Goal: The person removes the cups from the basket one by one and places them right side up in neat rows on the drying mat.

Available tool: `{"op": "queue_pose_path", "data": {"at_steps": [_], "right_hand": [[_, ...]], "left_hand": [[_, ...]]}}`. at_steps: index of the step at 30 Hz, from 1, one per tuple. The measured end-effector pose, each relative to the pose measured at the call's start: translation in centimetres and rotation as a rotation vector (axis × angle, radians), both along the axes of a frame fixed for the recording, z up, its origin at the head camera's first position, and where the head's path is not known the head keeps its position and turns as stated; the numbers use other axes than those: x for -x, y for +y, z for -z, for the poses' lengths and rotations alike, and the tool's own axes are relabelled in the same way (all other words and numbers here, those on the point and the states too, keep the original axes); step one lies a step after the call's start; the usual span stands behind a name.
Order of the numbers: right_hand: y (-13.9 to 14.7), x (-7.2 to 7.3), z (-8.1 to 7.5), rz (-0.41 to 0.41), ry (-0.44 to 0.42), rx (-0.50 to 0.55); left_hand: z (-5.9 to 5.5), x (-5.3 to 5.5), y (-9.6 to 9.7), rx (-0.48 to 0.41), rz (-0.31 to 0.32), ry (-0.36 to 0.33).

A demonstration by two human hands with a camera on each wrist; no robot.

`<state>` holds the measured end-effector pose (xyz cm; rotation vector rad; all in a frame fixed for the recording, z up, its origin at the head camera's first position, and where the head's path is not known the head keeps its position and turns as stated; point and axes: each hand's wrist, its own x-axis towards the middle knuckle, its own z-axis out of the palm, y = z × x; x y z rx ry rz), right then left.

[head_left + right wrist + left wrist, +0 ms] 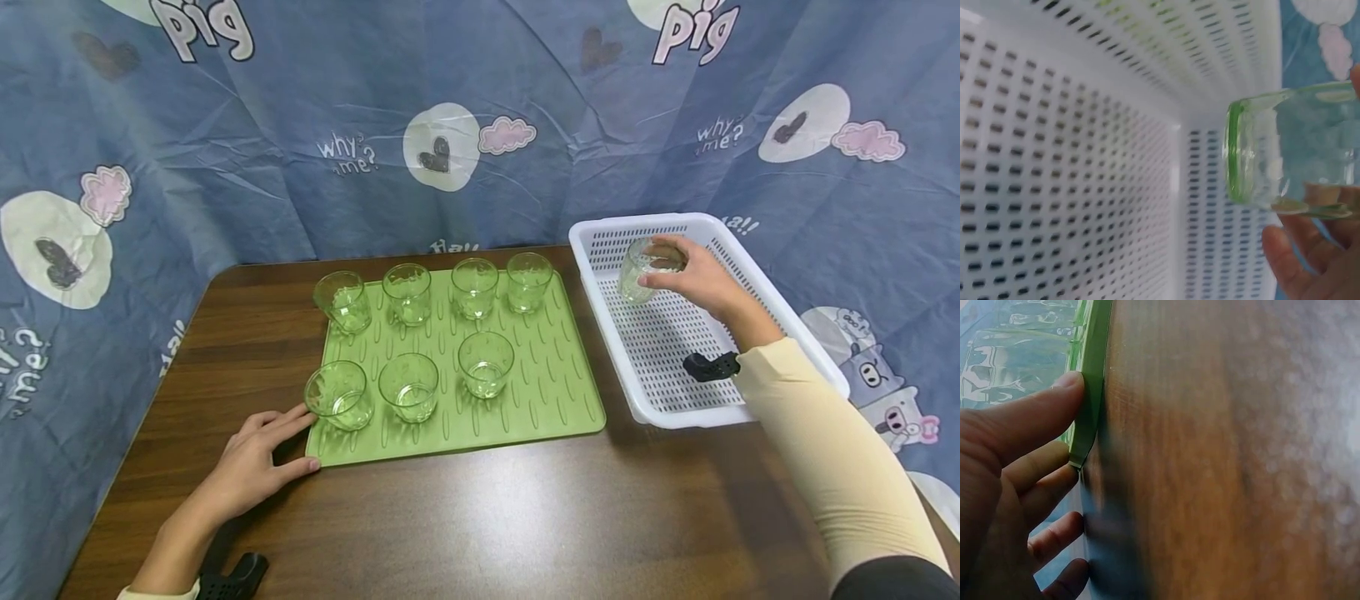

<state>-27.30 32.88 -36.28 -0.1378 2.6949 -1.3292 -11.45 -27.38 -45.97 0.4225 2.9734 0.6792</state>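
My right hand (701, 279) grips a clear drinking glass (632, 277) over the back left part of a white perforated basket (613, 346). In the right wrist view the glass (1260, 153) shows its thick greenish base, pointing down toward the basket floor, with fingertips around its upper part. My left hand (258, 458) rests at the front left corner of a green ridged mat (540, 400), fingers extended and thumb at the front edge. Beside its fingertips stands the front left glass (341, 400). In the left wrist view the thumb and fingers touch the mat corner (1089, 412).
Several more glasses stand upright on the mat in two rows, including the front middle glass (408, 392) and the back right glass (528, 287). The brown wooden table (465, 517) extends in front. A blue printed cloth (525, 192) hangs behind.
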Motion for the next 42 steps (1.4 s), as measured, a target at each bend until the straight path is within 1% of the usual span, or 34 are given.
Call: {"op": "queue_pose_path", "data": {"at_steps": [3, 8, 12, 15, 18, 20, 24, 27, 30, 32, 38, 40, 42], "right_hand": [[-0.6, -0.5, -0.8, 0.016, 0.027, 0.0], [-2.3, -1.8, -3.1, 0.047, 0.096, -0.01], [-4.2, -3.5, -4.8, 0.072, 0.139, 0.026], [-5.9, -4.9, -5.8, 0.093, 0.164, 0.067], [-7.6, -6.2, -6.4, 0.115, 0.2, 0.107], [-8.8, -7.1, -6.5, 0.13, 0.22, 0.127], [-10.9, -8.3, -5.9, 0.143, 0.249, 0.123], [-12.1, -8.8, -5.0, 0.145, 0.249, 0.098], [-13.0, -9.1, -3.9, 0.147, 0.245, 0.101], [-13.5, -9.2, -3.2, 0.146, 0.253, 0.128], [-14.5, -9.3, -1.0, 0.148, 0.299, 0.3], [-14.7, -9.3, -0.3, 0.161, 0.308, 0.307], [-14.8, -9.3, 0.2, 0.178, 0.311, 0.292]], "left_hand": [[0.1, 0.0, 0.0, -0.003, 0.002, 0.003], [0.2, 0.1, 0.0, -0.006, 0.005, 0.016], [0.3, 0.2, 0.0, -0.011, 0.011, 0.03], [0.2, 0.2, -0.1, -0.016, 0.015, 0.037], [0.2, 0.3, -0.1, -0.018, 0.018, 0.042], [0.2, 0.3, -0.2, -0.015, 0.02, 0.046], [0.1, 0.3, -0.1, -0.009, 0.022, 0.041], [0.1, 0.2, -0.1, -0.006, 0.022, 0.037], [0.1, 0.2, -0.1, -0.002, 0.018, 0.029], [0.1, 0.2, -0.1, 0.002, 0.016, 0.024], [0.0, 0.2, 0.0, -0.001, 0.014, 0.02], [0.1, 0.2, 0.0, -0.003, 0.015, 0.02], [0.2, 0.2, 0.0, -0.005, 0.017, 0.024]]}}
